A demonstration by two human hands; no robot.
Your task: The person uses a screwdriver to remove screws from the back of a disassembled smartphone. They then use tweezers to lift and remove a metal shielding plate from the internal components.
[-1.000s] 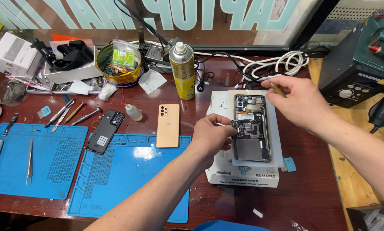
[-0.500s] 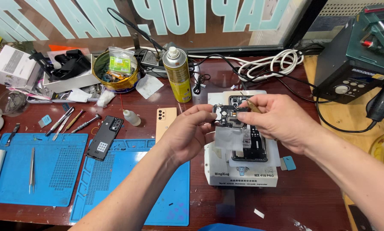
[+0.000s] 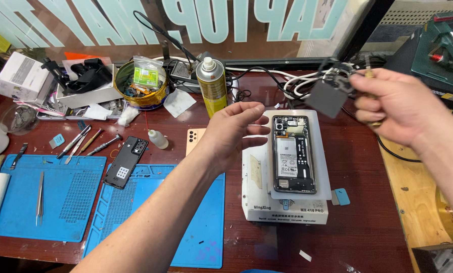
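Observation:
An opened phone (image 3: 293, 154) lies face down, its battery and boards exposed, on a white pad atop a white box (image 3: 287, 212). My left hand (image 3: 234, 134) hovers just left of the phone with its fingers spread and nothing in it. My right hand (image 3: 393, 106) is raised above and to the right of the phone. It grips a thin tool, from which hangs a dark grey flat part (image 3: 330, 96) that is clear of the phone. A tan phone (image 3: 192, 139) lies partly hidden behind my left hand.
A black back cover (image 3: 125, 162) lies at the edge of two blue mats (image 3: 29, 197), with tweezers (image 3: 39, 197) on the left one. A spray can (image 3: 211, 86), a bowl of parts (image 3: 140, 83), a small bottle (image 3: 157, 139) and white cables (image 3: 307, 81) stand behind.
My right hand has lifted the dark grey part off the phone, up and to the right. My left hand has left the phone and opened.

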